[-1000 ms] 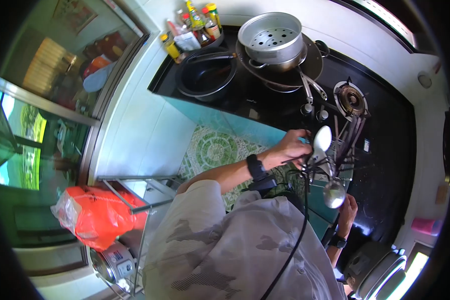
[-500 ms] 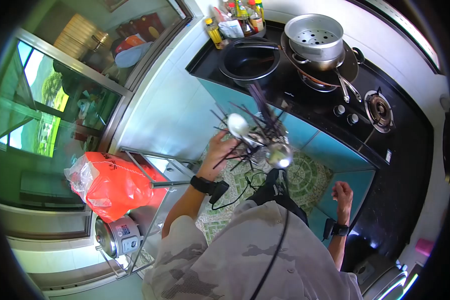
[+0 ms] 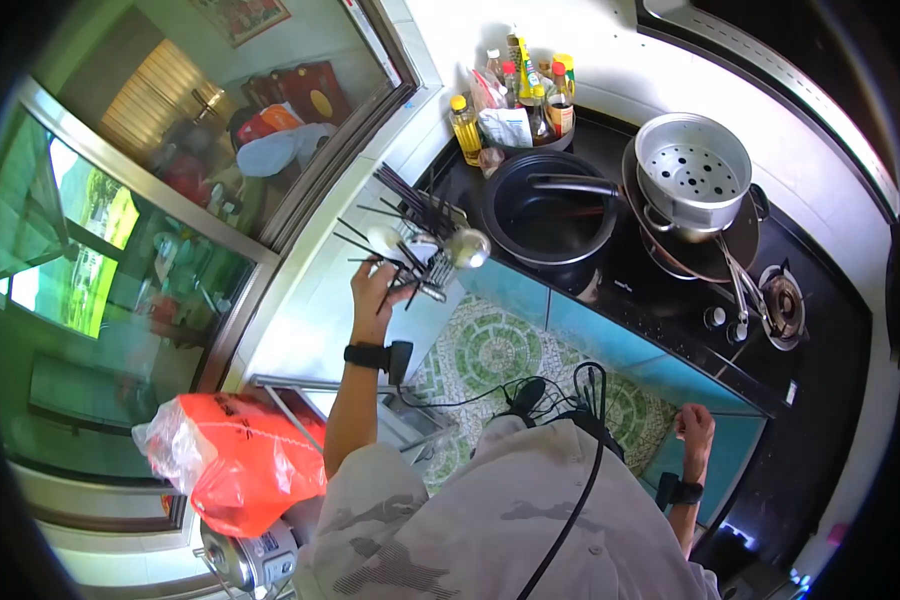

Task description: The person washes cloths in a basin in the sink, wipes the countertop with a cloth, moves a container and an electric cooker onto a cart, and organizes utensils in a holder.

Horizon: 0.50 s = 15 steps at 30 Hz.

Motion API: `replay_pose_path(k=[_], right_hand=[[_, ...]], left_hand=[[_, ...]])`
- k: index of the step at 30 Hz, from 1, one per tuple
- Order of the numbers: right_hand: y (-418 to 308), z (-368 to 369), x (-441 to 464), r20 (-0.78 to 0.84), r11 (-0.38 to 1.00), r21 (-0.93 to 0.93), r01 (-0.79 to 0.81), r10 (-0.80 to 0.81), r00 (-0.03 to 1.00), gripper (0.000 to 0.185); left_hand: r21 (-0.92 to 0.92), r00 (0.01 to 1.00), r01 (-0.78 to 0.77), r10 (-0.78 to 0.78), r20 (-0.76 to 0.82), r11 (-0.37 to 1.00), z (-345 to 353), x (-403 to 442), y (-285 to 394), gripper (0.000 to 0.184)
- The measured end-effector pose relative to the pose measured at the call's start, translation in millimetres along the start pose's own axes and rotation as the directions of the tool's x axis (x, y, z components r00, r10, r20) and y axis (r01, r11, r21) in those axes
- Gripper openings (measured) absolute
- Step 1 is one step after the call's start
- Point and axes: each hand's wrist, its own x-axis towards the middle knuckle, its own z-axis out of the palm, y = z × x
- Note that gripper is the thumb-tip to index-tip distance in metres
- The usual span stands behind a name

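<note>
My left hand (image 3: 372, 300) is raised near the tiled wall, its fingers closed round a utensil holder (image 3: 432, 268). Dark chopsticks (image 3: 400, 190) and metal spoons, one with a round bowl (image 3: 468, 248), stick out of the holder in several directions. My right hand (image 3: 694, 428) hangs by the teal cabinet front at the right, fingers curled in; whether anything small is inside them does not show. Beside the holder, on the counter, sits a black basin (image 3: 550, 225) with a dark handle lying across its rim.
A perforated steamer pot (image 3: 694, 170) sits over a wok (image 3: 740, 240) on the stove. Bottles (image 3: 560, 100) stand by the wall. A bare burner (image 3: 782, 305) is at the right. An orange bag (image 3: 240, 460) lies above a rice cooker (image 3: 260, 560) at lower left. Cables (image 3: 530, 395) cross the floor.
My left hand has carried the utensil holder from the counter's right side, over the floor, to the left wall near the basin. My right hand has come off the counter edge. The view has shifted.
</note>
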Motion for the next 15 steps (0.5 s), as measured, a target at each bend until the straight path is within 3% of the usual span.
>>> replay_pose_path(k=[6, 10, 15], right_hand=[[-39, 55, 7, -0.108, 0.999, -0.039, 0.025, -0.029, 0.994, 0.016], [-33, 71, 4, -0.153, 0.998, -0.052, 0.025, -0.033, 0.988, 0.017], [-42, 79, -14, -0.187, 1.000, -0.004, -0.026, 0.025, 0.982, 0.017]], left_hand=[[-0.059, 0.999, 0.004, -0.007, -0.049, 0.998, 5, 119, -15, 0.036], [0.014, 0.986, 0.120, -0.118, -0.122, 0.993, 17, 178, -31, 0.037], [-0.048, 0.976, 0.174, -0.178, -0.125, 0.984, 16, 225, -68, 0.030]])
